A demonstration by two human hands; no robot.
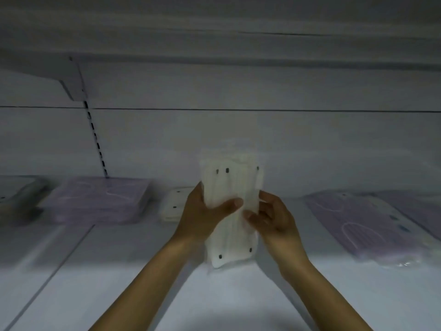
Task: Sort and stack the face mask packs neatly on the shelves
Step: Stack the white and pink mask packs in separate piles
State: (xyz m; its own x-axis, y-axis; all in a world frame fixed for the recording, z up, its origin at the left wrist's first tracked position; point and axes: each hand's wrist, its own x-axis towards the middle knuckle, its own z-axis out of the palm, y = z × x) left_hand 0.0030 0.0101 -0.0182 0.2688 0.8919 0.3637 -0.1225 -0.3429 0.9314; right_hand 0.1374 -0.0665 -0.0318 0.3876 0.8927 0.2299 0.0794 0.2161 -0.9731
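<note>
A white face mask pack (pixel 232 185) in clear wrap stands upright between both hands above the white shelf (pixel 214 295). My left hand (pixel 205 211) grips its left edge, thumb across the front. On the right edge, my right hand (pixel 270 217) pinches the pack with thumb and fingers. Behind my left hand another white mask pack (pixel 173 206) lies flat on the shelf. A stack of purple mask packs (pixel 100 199) sits at the left, and a purple mask pack (pixel 365 223) lies flat at the right.
A further purple pack (pixel 420 209) lies at the far right edge. A dark pack (pixel 19 201) sits at the far left. An upper shelf (pixel 214 41) overhangs, carried by a bracket (pixel 74 84) on a slotted upright (pixel 95 139).
</note>
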